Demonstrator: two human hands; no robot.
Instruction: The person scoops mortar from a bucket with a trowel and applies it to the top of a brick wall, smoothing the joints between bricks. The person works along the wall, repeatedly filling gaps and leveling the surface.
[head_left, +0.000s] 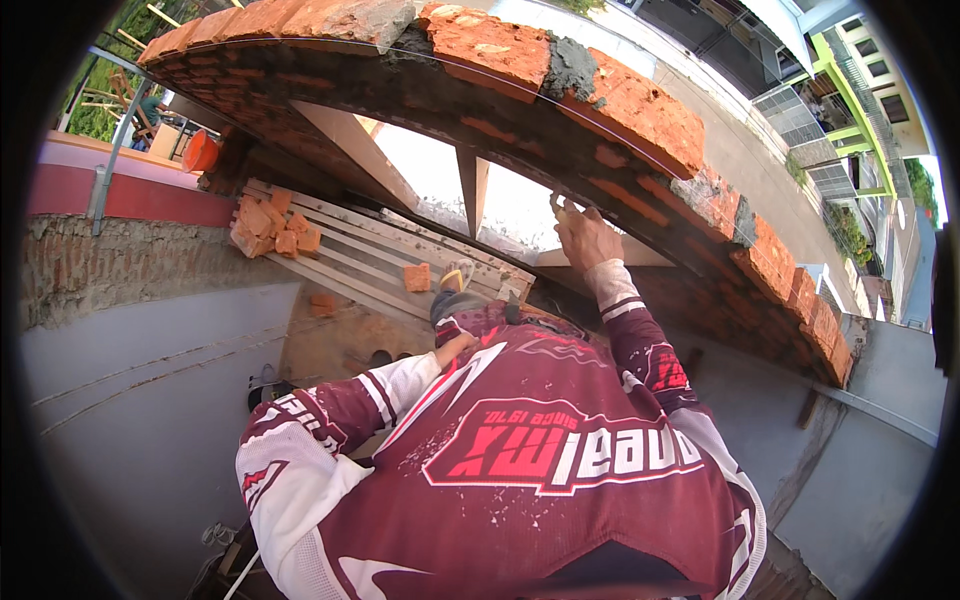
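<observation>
Looking down over my maroon-and-white jersey (pixel 560 470), I take the brick wall (pixel 640 110) as the landmark for every position given. My right hand (pixel 585 238) is raised against the shaded inner face of that wall, just below its top course, with the fingers drawn close together and pressed to the brickwork; whether they pinch anything I cannot tell. My left hand (pixel 452 350) lies lower and farther from the wall, mostly hidden behind my chest, so only a sliver of it shows past the white cuff; the spread of its fingers I cannot tell.

Grey mortar (pixel 570 68) sits in lumps between the bricks of the top course, and a thin taut string line (pixel 620 125) runs along the upper edge of the wall's face. Below the wall, on my side, a slatted wooden scaffold platform (pixel 370 255) spans the gap. A heap of broken brick pieces (pixel 268 225) rests on the platform's end farthest from my right hand, and a single brick fragment (pixel 417 277) lies nearer the middle, just beside my shoe (pixel 455 275). Beneath the platform a grey rendered wall surface (pixel 150 400) falls away. An orange bucket (pixel 202 152) stands beyond the platform's far end, by the wall's curved shadowed corner. Beyond the brick wall's top, a paved street (pixel 740 160) and green-framed buildings (pixel 860 110) lie well below.
</observation>
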